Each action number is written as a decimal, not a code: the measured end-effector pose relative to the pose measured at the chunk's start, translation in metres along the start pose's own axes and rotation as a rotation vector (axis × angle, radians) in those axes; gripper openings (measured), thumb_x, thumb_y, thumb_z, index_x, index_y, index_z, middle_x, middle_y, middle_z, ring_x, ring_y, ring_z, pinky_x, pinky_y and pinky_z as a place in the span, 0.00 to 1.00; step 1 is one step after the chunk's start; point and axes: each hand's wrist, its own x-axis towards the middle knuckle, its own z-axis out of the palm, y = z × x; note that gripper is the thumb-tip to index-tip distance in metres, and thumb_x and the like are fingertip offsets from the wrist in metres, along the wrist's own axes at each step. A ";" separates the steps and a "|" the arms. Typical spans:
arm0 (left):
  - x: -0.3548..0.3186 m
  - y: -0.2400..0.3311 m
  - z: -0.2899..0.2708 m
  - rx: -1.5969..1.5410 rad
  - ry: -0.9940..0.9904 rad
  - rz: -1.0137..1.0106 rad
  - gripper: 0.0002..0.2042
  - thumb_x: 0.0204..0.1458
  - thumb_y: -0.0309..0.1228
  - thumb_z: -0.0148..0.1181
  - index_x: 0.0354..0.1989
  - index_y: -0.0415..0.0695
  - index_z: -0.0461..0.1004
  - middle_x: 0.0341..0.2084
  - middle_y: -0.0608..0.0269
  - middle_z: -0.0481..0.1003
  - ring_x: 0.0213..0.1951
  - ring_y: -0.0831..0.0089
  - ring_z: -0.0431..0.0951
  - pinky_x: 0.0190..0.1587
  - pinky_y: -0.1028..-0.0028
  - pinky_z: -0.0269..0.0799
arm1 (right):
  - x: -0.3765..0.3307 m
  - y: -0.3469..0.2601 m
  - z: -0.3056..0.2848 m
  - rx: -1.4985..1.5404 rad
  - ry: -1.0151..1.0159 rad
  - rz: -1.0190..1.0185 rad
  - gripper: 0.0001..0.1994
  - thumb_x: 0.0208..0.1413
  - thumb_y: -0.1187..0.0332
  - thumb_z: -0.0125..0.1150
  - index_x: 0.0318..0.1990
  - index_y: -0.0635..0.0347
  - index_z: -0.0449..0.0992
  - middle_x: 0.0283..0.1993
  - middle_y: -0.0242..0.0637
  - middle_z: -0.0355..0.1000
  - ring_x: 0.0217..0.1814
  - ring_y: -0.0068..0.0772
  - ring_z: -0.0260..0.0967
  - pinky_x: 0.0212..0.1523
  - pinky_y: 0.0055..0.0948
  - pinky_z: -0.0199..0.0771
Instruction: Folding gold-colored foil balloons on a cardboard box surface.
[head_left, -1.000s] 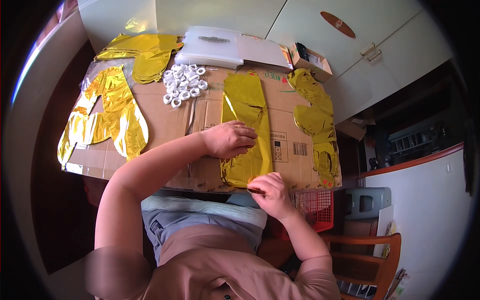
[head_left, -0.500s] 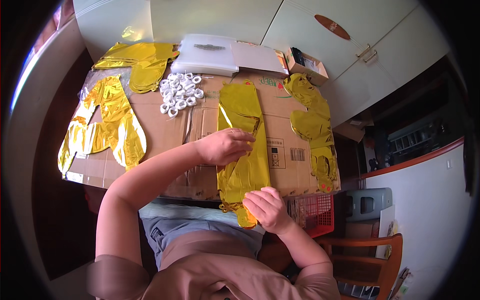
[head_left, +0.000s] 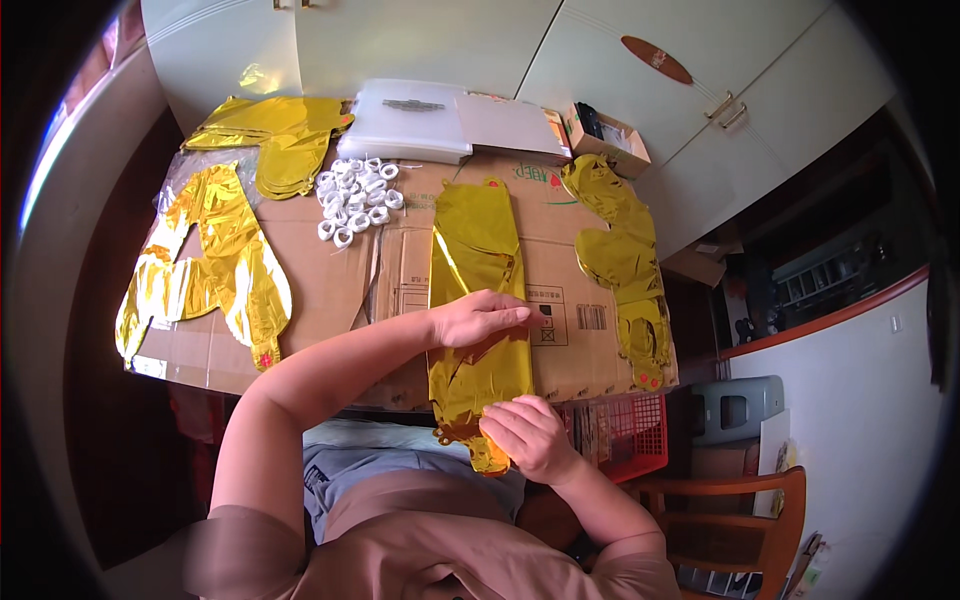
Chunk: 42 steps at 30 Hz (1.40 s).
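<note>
A flat gold foil balloon lies lengthwise on the cardboard in front of me, folded into a long strip, its lower end hanging past the near edge. My left hand rests across its middle, fingers stretched out and pointing right. At the near end, my right hand has its fingers closed around the crumpled foil tail. White string coils lie in a pile beyond my left forearm. Another flat gold balloon is spread out at the left, with a stack of folded gold balloons behind it.
Cardboard covers the table. More gold foil lies along its right side. A translucent plastic box and a small carton stand at the back by the cabinets. A red basket and a wooden chair are lower right.
My left hand has slid nearer along the foil and flattened, its fingers now straight. The right hand keeps its grip on the tail. The whole view has shifted slightly.
</note>
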 end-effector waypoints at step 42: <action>0.003 -0.001 -0.025 -1.191 -0.049 -0.045 0.24 0.66 0.46 0.52 0.63 0.45 0.68 0.54 0.61 0.76 0.49 0.69 0.79 0.49 0.67 0.78 | 0.193 0.137 -0.052 0.797 -0.468 0.645 0.11 0.58 0.76 0.66 0.47 0.71 0.80 0.42 0.30 0.81 0.42 0.15 0.72 0.46 0.21 0.74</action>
